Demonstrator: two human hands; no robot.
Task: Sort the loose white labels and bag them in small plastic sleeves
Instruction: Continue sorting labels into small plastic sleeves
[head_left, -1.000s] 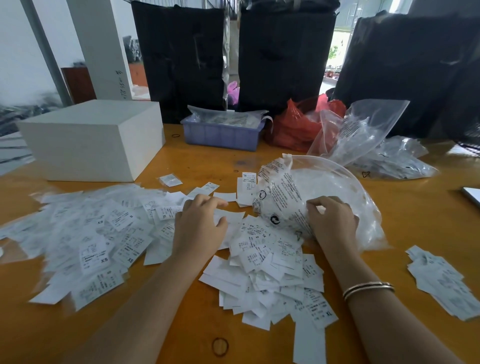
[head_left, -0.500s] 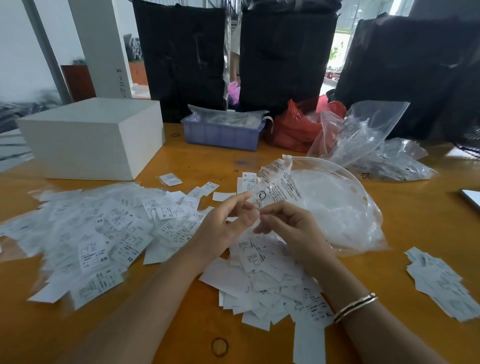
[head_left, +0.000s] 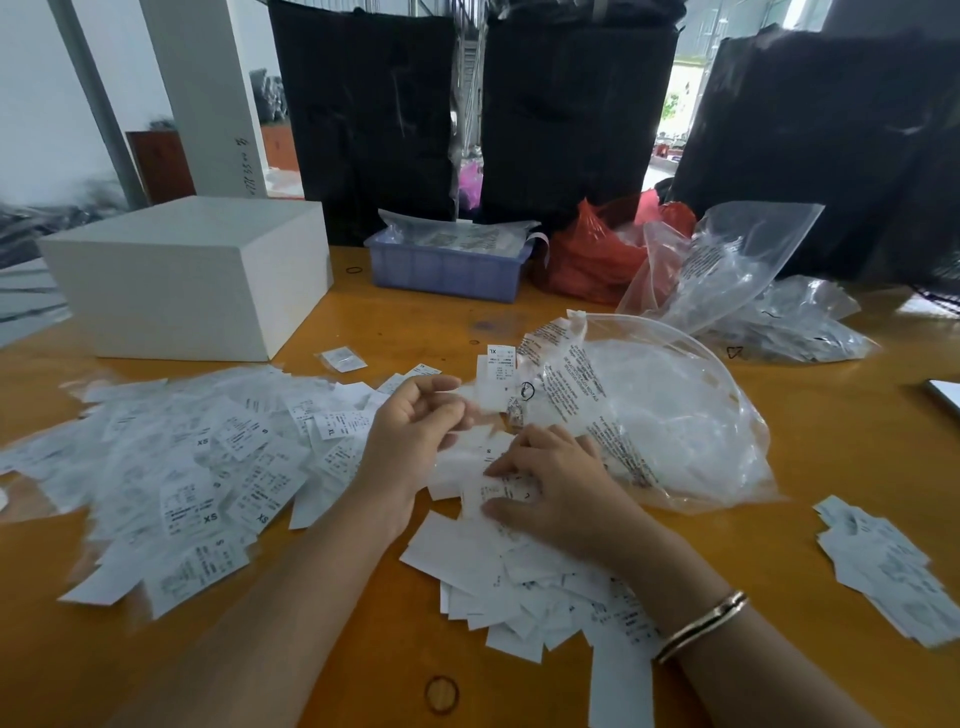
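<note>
The right hand (head_left: 550, 488) has come down from the left hand onto the near pile of labels (head_left: 524, 566) in the middle of the table (head_left: 810, 447) — fingers flat, pressing the top ones. The left hand (head_left: 415, 436) stays raised with curled fingers and seems to pinch a blurred white piece. I judge 1 more label is being picked; the big clear bag (head_left: 670, 415) lies just right.
</note>
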